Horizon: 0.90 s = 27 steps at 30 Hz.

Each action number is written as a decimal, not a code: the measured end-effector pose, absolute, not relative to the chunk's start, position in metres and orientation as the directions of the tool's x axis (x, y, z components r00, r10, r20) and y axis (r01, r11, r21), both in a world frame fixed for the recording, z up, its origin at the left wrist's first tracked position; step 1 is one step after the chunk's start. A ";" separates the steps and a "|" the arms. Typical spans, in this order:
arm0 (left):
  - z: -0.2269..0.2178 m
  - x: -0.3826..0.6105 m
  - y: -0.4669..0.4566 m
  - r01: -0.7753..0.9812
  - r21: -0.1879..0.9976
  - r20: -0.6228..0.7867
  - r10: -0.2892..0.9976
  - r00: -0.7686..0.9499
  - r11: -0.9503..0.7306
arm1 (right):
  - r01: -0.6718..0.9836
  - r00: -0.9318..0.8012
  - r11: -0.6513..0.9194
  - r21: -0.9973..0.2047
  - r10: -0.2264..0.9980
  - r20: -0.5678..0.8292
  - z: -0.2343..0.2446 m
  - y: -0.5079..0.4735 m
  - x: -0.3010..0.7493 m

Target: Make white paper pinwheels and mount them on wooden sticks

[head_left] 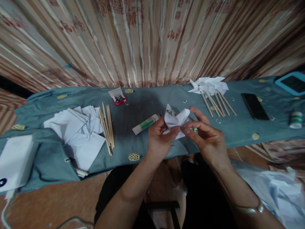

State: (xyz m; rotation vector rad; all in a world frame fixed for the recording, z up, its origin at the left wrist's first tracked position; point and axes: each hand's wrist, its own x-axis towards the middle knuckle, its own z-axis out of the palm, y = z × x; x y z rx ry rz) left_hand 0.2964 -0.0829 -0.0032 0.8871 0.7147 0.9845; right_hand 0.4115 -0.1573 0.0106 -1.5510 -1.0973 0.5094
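Note:
My left hand is closed on a white paper pinwheel, pinching its lower left part between thumb and fingers. The paper's corners stand up, and one bears a dark printed mark. At the pinwheel's centre the thumb and forefinger of my right hand are pinched together. A tiny dark spot shows at those fingertips, too small to name. Beside my left hand a green and white glue stick lies on the cloth. A yellow-green bit of something shows behind my right fingers, mostly hidden.
On the cloth-covered table lie white paper sheets, wooden sticks and an open red box of small metal pieces. Finished pinwheels on sticks, a phone and a small jar lie right; a power bank lies left.

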 end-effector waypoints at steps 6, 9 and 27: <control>-0.003 0.296 -0.083 -0.376 0.894 -0.090 0.922 0.377 0.241 | 0.382 0.479 0.027 -0.924 0.849 0.223 0.010 -0.157 0.412; -0.004 0.297 -0.083 -0.373 0.896 -0.089 0.922 0.377 0.240 | 0.381 0.480 0.028 -0.924 0.848 0.223 0.010 -0.158 0.411; -0.003 0.293 -0.083 -0.355 0.906 -0.068 0.908 0.414 0.230 | 0.286 0.502 -0.012 -0.958 0.854 0.139 0.002 -0.154 0.411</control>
